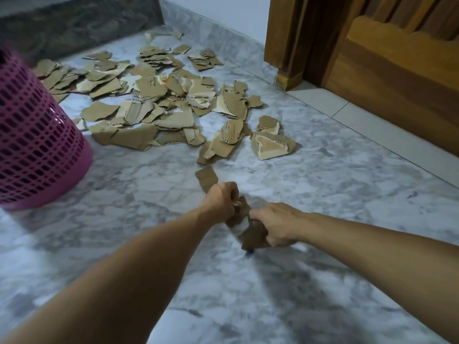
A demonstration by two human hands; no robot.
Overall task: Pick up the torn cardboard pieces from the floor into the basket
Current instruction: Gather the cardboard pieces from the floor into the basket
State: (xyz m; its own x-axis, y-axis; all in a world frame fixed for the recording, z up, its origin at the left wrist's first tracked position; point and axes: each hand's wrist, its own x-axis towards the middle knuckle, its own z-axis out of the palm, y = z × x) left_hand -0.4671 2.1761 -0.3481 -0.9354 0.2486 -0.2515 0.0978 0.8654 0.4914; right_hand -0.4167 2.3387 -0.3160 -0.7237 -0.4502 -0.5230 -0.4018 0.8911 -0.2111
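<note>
Several torn brown cardboard pieces (154, 100) lie scattered over the marble floor (323, 184) in the middle and far part of the view. A pink lattice basket (34, 135) stands at the left edge. My left hand (219, 201) grips a small cardboard piece (207, 178) just above the floor, fingers curled around it. My right hand (278, 223) grips another crumpled cardboard piece (253, 238) close beside it. A third scrap (239, 213) sits between the two hands, touching both.
A wooden door and frame (372, 58) stand at the right, with a pale tile threshold (335, 108) before them. A dark step or ledge (74, 23) runs along the back left. A small blue object (249, 252) lies under the right hand's piece.
</note>
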